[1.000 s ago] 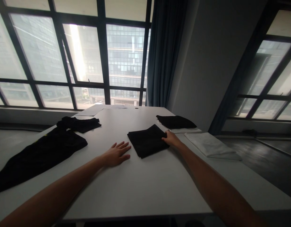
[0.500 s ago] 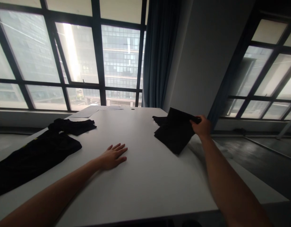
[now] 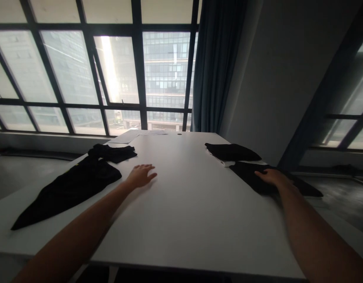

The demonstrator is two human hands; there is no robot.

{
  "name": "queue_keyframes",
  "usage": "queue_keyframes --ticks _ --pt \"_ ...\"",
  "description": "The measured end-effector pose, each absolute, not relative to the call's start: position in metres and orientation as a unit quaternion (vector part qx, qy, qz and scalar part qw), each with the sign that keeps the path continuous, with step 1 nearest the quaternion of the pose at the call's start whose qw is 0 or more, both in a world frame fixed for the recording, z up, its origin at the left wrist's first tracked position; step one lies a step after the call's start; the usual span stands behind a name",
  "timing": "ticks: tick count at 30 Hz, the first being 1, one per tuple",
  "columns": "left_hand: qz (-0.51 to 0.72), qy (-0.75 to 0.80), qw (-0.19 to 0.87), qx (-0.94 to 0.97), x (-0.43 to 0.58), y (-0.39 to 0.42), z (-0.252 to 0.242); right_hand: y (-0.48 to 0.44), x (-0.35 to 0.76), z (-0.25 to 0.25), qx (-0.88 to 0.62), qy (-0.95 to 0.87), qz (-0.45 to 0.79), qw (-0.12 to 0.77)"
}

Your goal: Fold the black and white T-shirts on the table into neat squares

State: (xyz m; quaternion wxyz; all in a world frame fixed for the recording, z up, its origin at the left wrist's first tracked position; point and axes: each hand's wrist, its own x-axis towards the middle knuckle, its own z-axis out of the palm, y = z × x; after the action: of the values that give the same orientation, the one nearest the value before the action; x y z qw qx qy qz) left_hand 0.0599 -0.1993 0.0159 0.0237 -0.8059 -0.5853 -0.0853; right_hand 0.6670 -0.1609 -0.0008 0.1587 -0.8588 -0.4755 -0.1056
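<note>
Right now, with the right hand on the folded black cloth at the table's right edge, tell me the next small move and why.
Probably lift the right hand off the folded black cloth: it lies flat on the table, so nothing needs holding. The left hand rests near the unfolded black garment, likely next.

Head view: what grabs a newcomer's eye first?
The big bright windows behind the white table. Next, two bare arms reaching out: the left hand flat on the table mid-left, the right hand resting on a folded black cloth at the right edge. A long black garment sprawls at the left, and another folded black pile sits beyond the right hand.
</note>
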Motion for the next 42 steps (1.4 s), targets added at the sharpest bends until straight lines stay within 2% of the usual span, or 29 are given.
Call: queue_keyframes --ticks 2,4,6,9,15,21,23,26,28,30,33,36,39,42 --pt "-0.07 -0.69 0.085 -0.715 0.026 -0.188 0.024 -0.159 0.66 0.0 -0.875 -0.453 -0.073 0.154" --pt "-0.049 -0.784 0.101 -0.611 -0.013 -0.181 0.029 -0.161 0.651 0.003 -0.874 -0.45 -0.069 0.17" --pt "-0.029 -0.843 0.056 -0.534 -0.047 -0.179 0.03 -0.165 0.64 0.009 -0.861 -0.471 -0.083 0.174" --pt "-0.024 -0.846 -0.042 -0.531 -0.069 -0.18 0.024 -0.169 0.618 0.017 -0.848 -0.501 -0.088 0.149" --pt "-0.059 -0.704 -0.068 -0.705 -0.016 -0.176 0.005 -0.171 0.573 0.03 -0.801 -0.569 -0.142 0.12" --pt "-0.067 -0.566 -0.09 -0.817 0.056 -0.195 -0.004 -0.176 0.515 0.038 -0.715 -0.676 -0.121 0.128" --pt "-0.065 -0.438 -0.157 -0.883 0.079 -0.214 0.003 -0.178 0.493 0.036 -0.675 -0.719 -0.092 0.14" --pt "-0.042 -0.242 -0.31 -0.918 0.11 -0.242 0.02 -0.182 0.464 0.031 -0.609 -0.776 -0.045 0.159" --pt "-0.027 -0.188 -0.396 -0.898 0.12 -0.252 0.027 -0.185 0.449 0.026 -0.573 -0.802 -0.022 0.167" --pt "-0.049 -0.213 -0.434 -0.874 0.12 -0.25 0.029 -0.187 0.44 0.02 -0.549 -0.818 -0.004 0.172" --pt "-0.134 -0.337 -0.368 -0.856 0.103 -0.232 0.025 -0.188 0.433 0.011 -0.53 -0.832 0.029 0.16" --pt "-0.174 -0.444 -0.195 -0.857 0.079 -0.21 0.018 -0.188 0.43 0.005 -0.537 -0.833 0.04 0.127" --pt "-0.117 -0.519 -0.055 -0.845 0.057 -0.195 0.015 -0.188 0.428 0.004 -0.567 -0.819 -0.011 0.084" --pt "-0.034 -0.616 -0.032 -0.787 0.033 -0.186 0.014 -0.188 0.426 0.008 -0.616 -0.784 -0.069 0.044"
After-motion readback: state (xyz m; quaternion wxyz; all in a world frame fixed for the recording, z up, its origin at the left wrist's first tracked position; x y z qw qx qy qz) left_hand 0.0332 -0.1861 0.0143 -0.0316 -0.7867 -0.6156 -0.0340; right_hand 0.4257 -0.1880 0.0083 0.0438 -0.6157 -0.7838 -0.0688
